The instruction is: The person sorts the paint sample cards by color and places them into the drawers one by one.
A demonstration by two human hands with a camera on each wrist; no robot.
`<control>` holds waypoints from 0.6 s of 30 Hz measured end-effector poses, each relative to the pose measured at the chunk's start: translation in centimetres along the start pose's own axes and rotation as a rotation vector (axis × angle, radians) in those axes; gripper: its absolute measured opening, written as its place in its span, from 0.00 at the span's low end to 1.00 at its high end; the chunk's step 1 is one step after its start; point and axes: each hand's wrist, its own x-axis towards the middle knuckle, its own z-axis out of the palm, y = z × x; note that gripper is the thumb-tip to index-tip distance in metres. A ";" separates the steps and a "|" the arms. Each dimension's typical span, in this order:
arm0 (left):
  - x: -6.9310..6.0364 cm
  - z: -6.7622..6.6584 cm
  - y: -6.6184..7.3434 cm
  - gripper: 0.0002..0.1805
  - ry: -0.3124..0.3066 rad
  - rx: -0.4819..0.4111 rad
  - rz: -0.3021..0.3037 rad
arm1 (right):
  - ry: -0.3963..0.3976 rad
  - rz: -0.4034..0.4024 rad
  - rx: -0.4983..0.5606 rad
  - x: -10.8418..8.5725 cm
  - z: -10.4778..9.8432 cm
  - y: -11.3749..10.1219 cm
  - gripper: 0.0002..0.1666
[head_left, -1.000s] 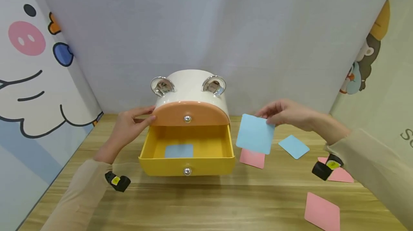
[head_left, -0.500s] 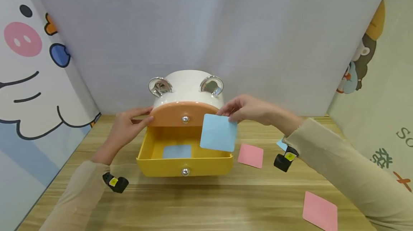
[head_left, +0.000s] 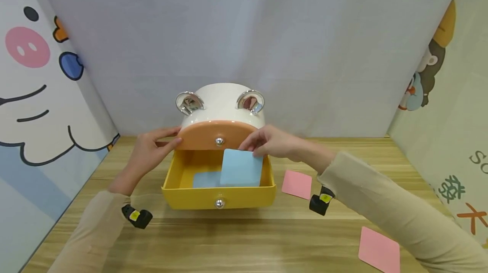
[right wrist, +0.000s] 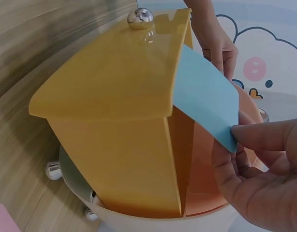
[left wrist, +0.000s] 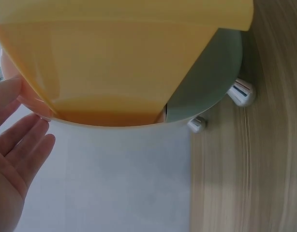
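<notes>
A pale blue square card [head_left: 242,168] is pinched at its upper right corner between the thumb and fingers of my right hand [head_left: 275,142]. It tilts down inside the pulled-out yellow drawer [head_left: 183,198], which also holds another blue card [head_left: 206,179]. The right wrist view shows the pinched card [right wrist: 204,92] reaching past the drawer's rim. My left hand [head_left: 152,150] touches the left edge of the rounded white cabinet [head_left: 225,101], near its shut orange upper drawer [head_left: 202,133]. In the left wrist view, the left hand's fingers [left wrist: 30,147] look fairly straight against the cabinet's side.
Right of the drawer lies a pink card [head_left: 297,184] on the wooden table [head_left: 228,243]. A second pink card [head_left: 379,248] lies nearer the front right. Behind the cabinet hangs a pale grey backdrop [head_left: 324,53]. Two chrome ears [head_left: 250,101] stick up from the cabinet.
My right hand has carried the blue card leftwards from beside the cabinet, then down into the yellow drawer. My left hand has stayed at the cabinet's edge.
</notes>
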 end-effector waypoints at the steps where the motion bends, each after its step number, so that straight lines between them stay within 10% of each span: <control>1: 0.0 0.0 0.0 0.18 -0.001 0.002 0.002 | 0.000 -0.005 -0.006 0.0 0.2 0.1 0.16; 18: 0.0 0.0 -0.1 0.18 0.005 0.009 0.003 | 0.009 -0.092 -0.134 0.5 1.8 1.8 0.15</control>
